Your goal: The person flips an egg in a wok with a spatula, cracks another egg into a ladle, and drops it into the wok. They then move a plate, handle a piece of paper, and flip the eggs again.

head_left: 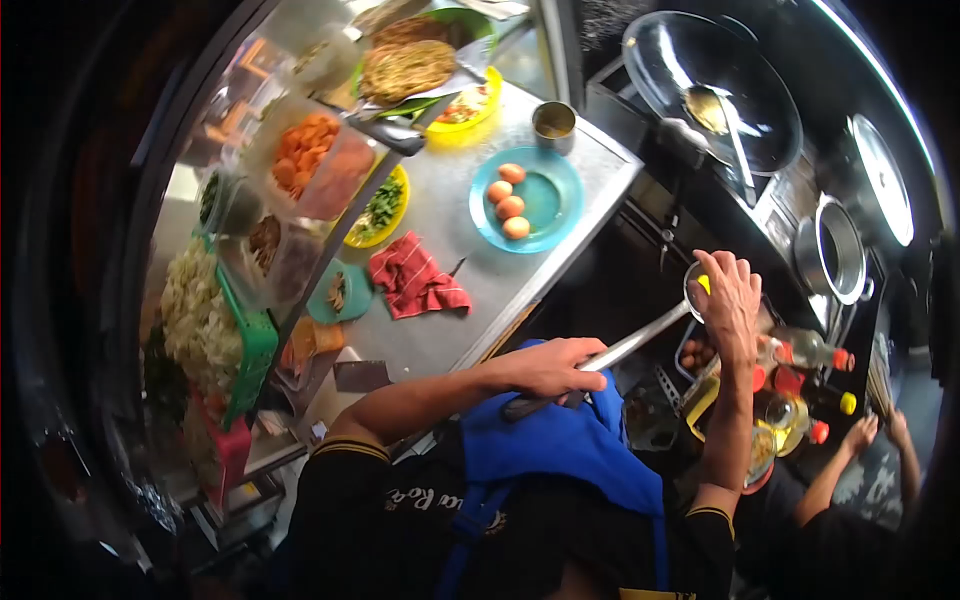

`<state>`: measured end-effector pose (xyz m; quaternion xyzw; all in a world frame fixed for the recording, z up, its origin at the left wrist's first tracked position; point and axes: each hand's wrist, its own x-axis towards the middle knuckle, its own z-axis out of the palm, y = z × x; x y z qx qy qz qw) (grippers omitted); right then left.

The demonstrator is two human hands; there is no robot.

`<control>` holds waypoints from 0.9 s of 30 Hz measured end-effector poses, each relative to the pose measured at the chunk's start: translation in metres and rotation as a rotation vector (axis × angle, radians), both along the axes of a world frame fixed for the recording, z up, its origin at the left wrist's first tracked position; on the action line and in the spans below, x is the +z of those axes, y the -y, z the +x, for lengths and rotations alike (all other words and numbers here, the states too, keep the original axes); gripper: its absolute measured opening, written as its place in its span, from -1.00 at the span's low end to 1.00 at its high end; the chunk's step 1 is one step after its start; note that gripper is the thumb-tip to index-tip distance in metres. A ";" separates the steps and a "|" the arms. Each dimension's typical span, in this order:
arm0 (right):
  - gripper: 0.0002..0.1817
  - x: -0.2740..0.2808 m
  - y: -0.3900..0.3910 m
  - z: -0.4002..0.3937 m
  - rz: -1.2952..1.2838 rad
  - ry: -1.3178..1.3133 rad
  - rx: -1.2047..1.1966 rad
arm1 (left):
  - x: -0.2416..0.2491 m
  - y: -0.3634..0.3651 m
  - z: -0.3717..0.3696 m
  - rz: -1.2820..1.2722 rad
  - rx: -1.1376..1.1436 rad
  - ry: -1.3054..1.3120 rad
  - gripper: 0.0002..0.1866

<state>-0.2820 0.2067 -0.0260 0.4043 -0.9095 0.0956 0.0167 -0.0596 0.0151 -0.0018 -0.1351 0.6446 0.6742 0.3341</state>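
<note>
- a long-handled silver metal ladle (648, 335) is in front of the person's body, slanting from the blue cloth apron (545, 440) toward the bottles on the right.
- the left hand (558, 367) is closed around the handle, whose dark end sticks out below the fist.
- the right hand (728, 295) is at the round bowl of the ladle, fingers bent over it; i cannot tell whether they grip anything.
- some bright yellow matter (704, 284) shows in the ladle's bowl, partly hidden by the fingers.
- beyond the left hand is a grey metal counter (500, 290), bearing a red cloth with pale lines (412, 278).
- farther along it is a round turquoise plate (552, 213) with four brown eggs (510, 207), just beside a silver metal cup (553, 126).
- beyond the right hand are a deep silver metal pot (832, 262) and a wide dark wok (660, 50) with a utensil resting in it.
- near the right forearm are clear bottles with red caps (797, 415).
- past those, at lower right, are another person's hands (862, 433).
</note>
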 end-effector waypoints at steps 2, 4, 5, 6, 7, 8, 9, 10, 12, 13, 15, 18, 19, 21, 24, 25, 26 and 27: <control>-0.57 0.015 0.039 0.008 -0.137 0.048 0.229 | -0.004 0.002 0.001 0.031 -0.004 -0.025 -0.50; -0.58 0.021 0.086 0.018 -0.155 0.109 0.465 | -0.001 0.003 0.001 0.012 0.010 -0.032 -0.50; -0.58 0.016 0.111 0.027 -0.126 0.153 0.576 | 0.001 0.004 0.001 -0.008 0.009 -0.031 -0.50; -0.56 0.013 0.134 0.042 -0.075 0.152 0.670 | 0.003 0.004 0.003 -0.004 0.024 -0.022 -0.51; -0.54 0.009 0.158 0.058 -0.024 0.150 0.762 | -0.002 0.004 0.005 0.003 0.032 -0.009 -0.52; -0.52 0.002 0.181 0.074 -0.006 0.149 0.863 | -0.004 0.004 0.005 -0.012 0.013 -0.003 -0.51; -0.50 -0.008 0.203 0.090 0.012 0.148 0.962 | -0.005 0.003 0.006 -0.029 -0.007 0.004 -0.51; -0.52 -0.025 0.223 0.107 0.025 0.127 1.030 | -0.015 0.000 0.010 -0.085 0.003 -0.076 -0.50; -0.57 -0.060 0.259 0.135 0.038 0.089 1.139 | -0.022 0.001 0.014 -0.135 -0.033 -0.105 -0.47; -0.60 -0.075 0.273 0.147 0.040 0.069 1.182 | -0.023 0.001 0.013 -0.125 -0.076 -0.061 -0.46; -0.69 -0.095 0.298 0.168 0.149 0.077 1.258 | -0.028 0.002 0.016 -0.031 -0.072 -0.097 -0.40; -0.74 -0.138 0.315 0.188 0.042 0.080 1.316 | -0.036 -0.005 0.019 -0.047 -0.060 -0.087 -0.30; -0.78 -0.149 0.316 0.193 -0.007 0.096 1.322 | -0.039 -0.007 0.020 -0.056 -0.055 -0.093 -0.30; -0.85 -0.174 0.323 0.212 0.088 0.126 1.273 | -0.045 -0.011 0.023 -0.062 -0.017 -0.141 -0.45; -0.83 -0.199 0.323 0.226 -0.350 -0.029 1.279 | -0.051 -0.012 0.025 -0.082 -0.030 -0.200 -0.40; -0.83 -0.197 0.326 0.229 -0.363 0.000 1.326 | -0.053 -0.010 0.024 -0.079 -0.032 -0.206 -0.40; -0.83 -0.195 0.331 0.233 -0.241 0.090 1.338 | -0.056 -0.009 0.024 -0.083 -0.053 -0.194 -0.38; -0.83 -0.191 0.335 0.236 -0.120 0.180 1.344 | -0.056 -0.008 0.023 -0.088 -0.077 -0.181 -0.36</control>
